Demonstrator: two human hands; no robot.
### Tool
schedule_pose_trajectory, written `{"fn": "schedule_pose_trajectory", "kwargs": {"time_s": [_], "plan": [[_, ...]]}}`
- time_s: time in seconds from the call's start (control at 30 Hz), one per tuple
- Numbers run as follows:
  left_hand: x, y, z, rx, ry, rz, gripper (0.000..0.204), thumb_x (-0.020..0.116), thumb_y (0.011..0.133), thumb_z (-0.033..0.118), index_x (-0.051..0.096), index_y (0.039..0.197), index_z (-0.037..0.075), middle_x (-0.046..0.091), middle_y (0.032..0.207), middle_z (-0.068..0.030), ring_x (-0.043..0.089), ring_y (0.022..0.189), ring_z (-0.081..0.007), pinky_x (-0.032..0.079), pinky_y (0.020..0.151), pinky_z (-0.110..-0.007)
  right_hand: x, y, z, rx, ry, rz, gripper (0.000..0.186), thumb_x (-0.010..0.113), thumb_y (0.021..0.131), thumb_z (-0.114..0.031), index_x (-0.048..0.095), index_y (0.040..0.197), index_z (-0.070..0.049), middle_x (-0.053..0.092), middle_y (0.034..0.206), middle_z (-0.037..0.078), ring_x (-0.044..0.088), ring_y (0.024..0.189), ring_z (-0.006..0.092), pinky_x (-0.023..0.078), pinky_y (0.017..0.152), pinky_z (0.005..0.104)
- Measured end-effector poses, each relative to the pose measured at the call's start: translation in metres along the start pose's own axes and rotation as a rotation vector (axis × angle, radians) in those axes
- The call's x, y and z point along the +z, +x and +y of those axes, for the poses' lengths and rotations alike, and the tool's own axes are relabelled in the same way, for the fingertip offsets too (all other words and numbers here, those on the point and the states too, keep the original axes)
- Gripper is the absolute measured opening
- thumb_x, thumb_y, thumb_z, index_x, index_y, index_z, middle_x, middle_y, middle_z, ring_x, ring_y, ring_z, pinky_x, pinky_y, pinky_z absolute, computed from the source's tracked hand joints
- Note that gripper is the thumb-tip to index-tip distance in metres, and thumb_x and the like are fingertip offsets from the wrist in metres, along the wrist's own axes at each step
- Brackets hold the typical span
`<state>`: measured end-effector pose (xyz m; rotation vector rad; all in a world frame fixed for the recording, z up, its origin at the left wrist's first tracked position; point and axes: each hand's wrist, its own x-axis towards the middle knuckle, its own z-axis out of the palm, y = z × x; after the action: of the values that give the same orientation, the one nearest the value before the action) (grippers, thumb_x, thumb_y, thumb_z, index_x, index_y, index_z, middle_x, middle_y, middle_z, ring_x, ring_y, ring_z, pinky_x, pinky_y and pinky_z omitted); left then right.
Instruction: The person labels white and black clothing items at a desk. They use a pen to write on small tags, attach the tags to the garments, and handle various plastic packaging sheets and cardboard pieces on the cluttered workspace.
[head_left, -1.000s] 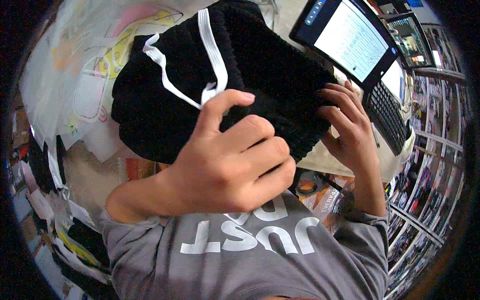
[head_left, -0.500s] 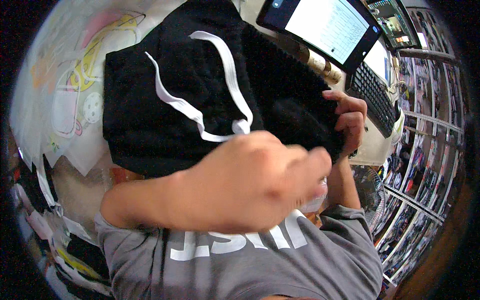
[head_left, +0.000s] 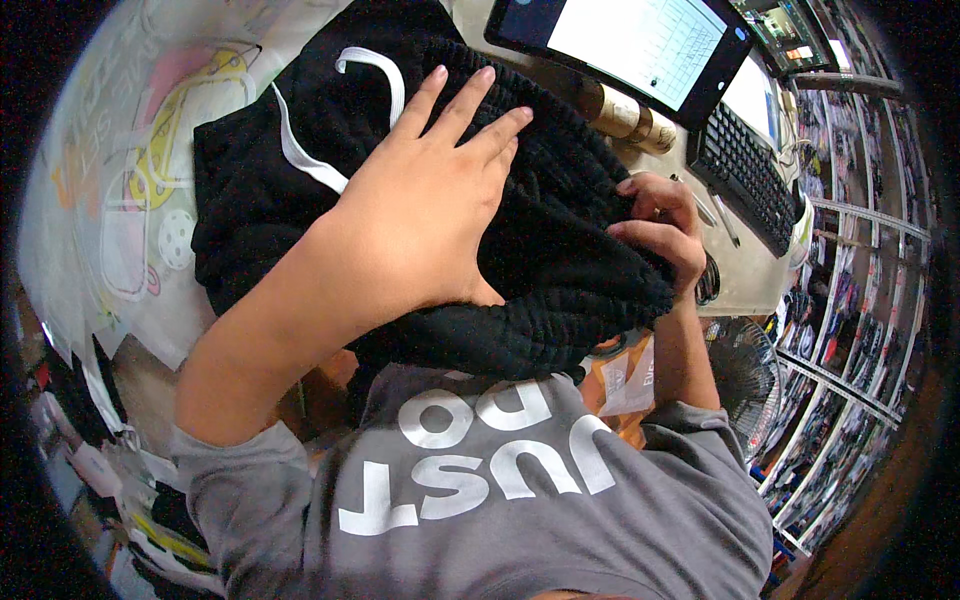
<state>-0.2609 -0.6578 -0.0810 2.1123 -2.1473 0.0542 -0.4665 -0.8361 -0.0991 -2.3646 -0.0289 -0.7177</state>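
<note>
Black pants (head_left: 560, 230) with a gathered elastic waistband lie rumpled on the table in front of me; how long the legs are cannot be seen. A flat white drawstring (head_left: 300, 155) runs over the fabric in two loose ends, partly covered by my hand. Spread across the pants is my left hand (head_left: 415, 220), palm down, fingers apart, thumb toward the near fold. On the right, my right hand (head_left: 665, 225) pinches the gathered edge between thumb and bent fingers. The near edge of the pants hangs close to my grey shirt.
Behind the pants stand a tablet (head_left: 640, 45) and a cardboard roll (head_left: 625, 115). A black keyboard (head_left: 745, 175) and a pen (head_left: 725, 220) are at the right. Printed plastic sheeting (head_left: 120, 180) covers the left side. A fan (head_left: 750, 370) and stocked shelves (head_left: 860, 260) stand beyond.
My left hand has swung up and away from my body, from a blurred position near my chest onto the pants, fingers now spread. The near waistband edge has bunched. My right hand keeps its grip.
</note>
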Motion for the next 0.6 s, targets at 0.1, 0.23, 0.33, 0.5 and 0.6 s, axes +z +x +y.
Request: {"fn": "schedule_pose_trajectory", "kwargs": {"time_s": [0.1, 0.23, 0.33, 0.5, 0.6], "plan": [[0.001, -0.003, -0.001, 0.018, 0.028, 0.027, 0.083, 0.071, 0.063, 0.057, 0.059, 0.117, -0.004, 0.039, 0.143, -0.0092, 0.021, 0.139, -0.0323, 0.011, 0.114, -0.05, -0.016, 0.005, -0.007, 0.031, -0.015, -0.152, 0.025, 0.072, 0.055, -0.015, 0.063, 0.074, -0.004, 0.051, 0.093, 0.014, 0.056, 0.099, 0.0349, 0.046, 0.084, 0.0433], [-0.032, -0.015, 0.003, 0.02, -0.068, -0.058, 0.064, 0.067, 0.071, 0.053, 0.065, 0.103, -0.003, 0.042, 0.14, -0.0095, 0.023, 0.138, -0.0321, 0.011, 0.114, -0.051, -0.036, 0.015, -0.01, -0.033, -0.144, -0.366, 0.04, 0.076, 0.041, -0.022, 0.057, 0.07, -0.001, 0.051, 0.096, 0.016, 0.055, 0.102, 0.0392, 0.046, 0.084, 0.046], [-0.053, -0.036, 0.014, -0.064, -0.21, -0.002, 0.053, 0.064, 0.073, 0.052, 0.067, 0.082, 0.0, 0.057, 0.116, -0.0133, 0.033, 0.131, -0.0312, 0.011, 0.11, -0.059, -0.044, 0.028, -0.022, -0.027, -0.236, -0.458, 0.045, 0.078, 0.038, -0.025, 0.055, 0.067, 0.001, 0.052, 0.099, 0.018, 0.055, 0.103, 0.039, 0.048, 0.084, 0.0451], [-0.109, -0.081, 0.004, -0.177, -0.305, -0.083, 0.049, 0.07, 0.064, 0.051, 0.055, 0.065, 0.004, 0.053, 0.08, -0.0121, 0.055, 0.097, -0.0326, 0.031, 0.1, -0.061, -0.051, 0.032, -0.038, -0.066, -0.255, -0.33, 0.042, 0.08, 0.046, -0.025, 0.054, 0.065, 0.002, 0.055, 0.096, 0.017, 0.058, 0.099, 0.038, 0.049, 0.081, 0.0452], [-0.149, -0.111, -0.012, -0.1, -0.42, -0.177, 0.038, 0.074, 0.066, 0.034, 0.055, 0.075, 0.003, 0.053, 0.081, -0.0116, 0.057, 0.092, -0.0309, 0.042, 0.092, -0.051, -0.052, 0.055, -0.044, -0.192, -0.193, -0.168, 0.036, 0.073, 0.072, -0.028, 0.056, 0.076, 0.004, 0.058, 0.088, 0.018, 0.06, 0.094, 0.0364, 0.05, 0.079, 0.0444]]}}
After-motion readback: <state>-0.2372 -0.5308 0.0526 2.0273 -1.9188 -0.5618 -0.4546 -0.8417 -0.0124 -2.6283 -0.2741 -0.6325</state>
